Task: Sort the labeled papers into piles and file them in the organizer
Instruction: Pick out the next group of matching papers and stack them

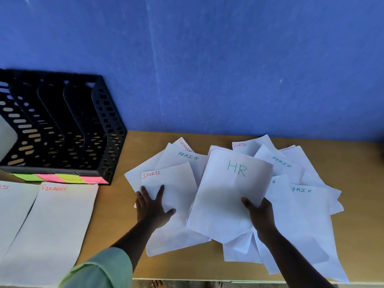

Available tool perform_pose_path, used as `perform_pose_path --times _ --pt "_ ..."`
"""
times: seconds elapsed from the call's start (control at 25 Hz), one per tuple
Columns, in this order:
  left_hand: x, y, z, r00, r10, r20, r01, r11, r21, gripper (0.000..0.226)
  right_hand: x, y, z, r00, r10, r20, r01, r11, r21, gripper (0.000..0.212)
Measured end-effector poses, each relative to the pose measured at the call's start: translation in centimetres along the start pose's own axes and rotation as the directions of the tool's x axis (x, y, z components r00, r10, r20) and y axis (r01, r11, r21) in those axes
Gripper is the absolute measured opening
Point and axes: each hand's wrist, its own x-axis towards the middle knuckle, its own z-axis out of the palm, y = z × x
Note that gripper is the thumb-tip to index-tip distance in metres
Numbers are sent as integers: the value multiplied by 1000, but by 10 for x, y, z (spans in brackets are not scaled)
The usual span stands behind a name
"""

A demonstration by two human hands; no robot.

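A loose heap of white labeled papers lies on the wooden table (363, 173). My right hand (258, 213) grips a raised stack topped by the HR sheet (226, 194), thumb over its right edge. My left hand (152, 206) rests flat with spread fingers on a SPORTS sheet (176, 183). ADMIN sheets (307, 208), another SPORTS sheet (249, 145) and a FINANCE sheet (184, 143) fan out behind and right. A FINANCE pile (52, 225) and a SPORTS pile (12, 208) lie at the left. The black slotted organizer (62, 125) stands at the back left.
Green and pink sticky notes (60, 178) line the organizer's front edge. A blue wall (207, 59) rises behind the table. The table's near edge (187, 279) runs along the bottom, with bare feet below it. Bare wood shows between the FINANCE pile and the heap.
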Motion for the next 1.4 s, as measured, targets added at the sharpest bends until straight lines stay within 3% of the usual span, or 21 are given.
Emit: perform_pose_path --times 0.2,0.4,0.48,0.52,0.56,0.6,0.64,0.68,0.72,0.76,0.8,0.84,0.88,0.96,1.04,1.16,1.32,1.4 --pt "-9 25 9 991 134 5 -134 978 161 93 14 -5 -5 997 69 -39 -64 991 116 10" --pt "-35 76 19 952 303 44 -306 934 184 74 36 -27 -18 996 54 -78 -41 986 160 12" --pt "-48 90 23 939 332 93 -338 940 55 70 42 -38 -19 998 56 -25 -51 988 146 11" --pt "-48 98 17 941 291 173 -282 956 -76 64 44 -42 -17 998 61 11 -62 989 133 12" --pt "-44 102 14 911 330 248 -273 932 -238 54 45 -46 -13 997 67 49 -72 991 112 13" --pt "-43 105 0 815 392 428 -255 904 -342 42 44 -49 -8 993 73 91 -81 993 90 17" --pt "-39 94 1 656 559 507 -230 788 -571 7 41 -51 0 987 77 138 -87 994 73 20" --pt "-39 76 1 576 649 497 -226 710 -667 30 35 -51 9 980 76 183 -88 995 56 22" --pt "-42 61 -12 690 516 508 -64 742 -667 62 29 -51 21 972 71 224 -82 996 38 22" --pt "-46 45 -21 848 323 420 107 671 -733 41 21 -49 35 964 66 257 -74 997 21 19" --pt "-41 33 -26 959 90 270 167 589 -791 29 12 -47 51 958 64 280 -71 997 14 14" --pt "-38 8 -28 988 -29 154 145 554 -820 22 3 -44 69 952 68 300 -74 997 9 13" --pt "-45 -20 -29 985 -76 155 173 398 -901 24 -9 -39 89 944 84 318 -85 996 -10 14" --pt "-47 -54 -33 954 -69 293 300 258 -918 43 -29 -27 123 929 139 342 -116 990 -85 16" --pt "-50 -91 -38 963 -101 250 269 384 -883 41 -58 -14 163 896 179 406 -130 981 -145 21" --pt "-64 -137 -33 972 -233 -3 168 712 -681 21 -97 -5 213 879 175 444 -83 972 -219 32" --pt "-70 -176 -35 925 -358 -127 219 775 -593 5 -132 -1 254 885 226 408 -96 944 -316 29" --pt "-68 -187 -35 927 -345 -145 207 797 -568 11 -143 -1 263 905 221 363 -81 928 -363 28"
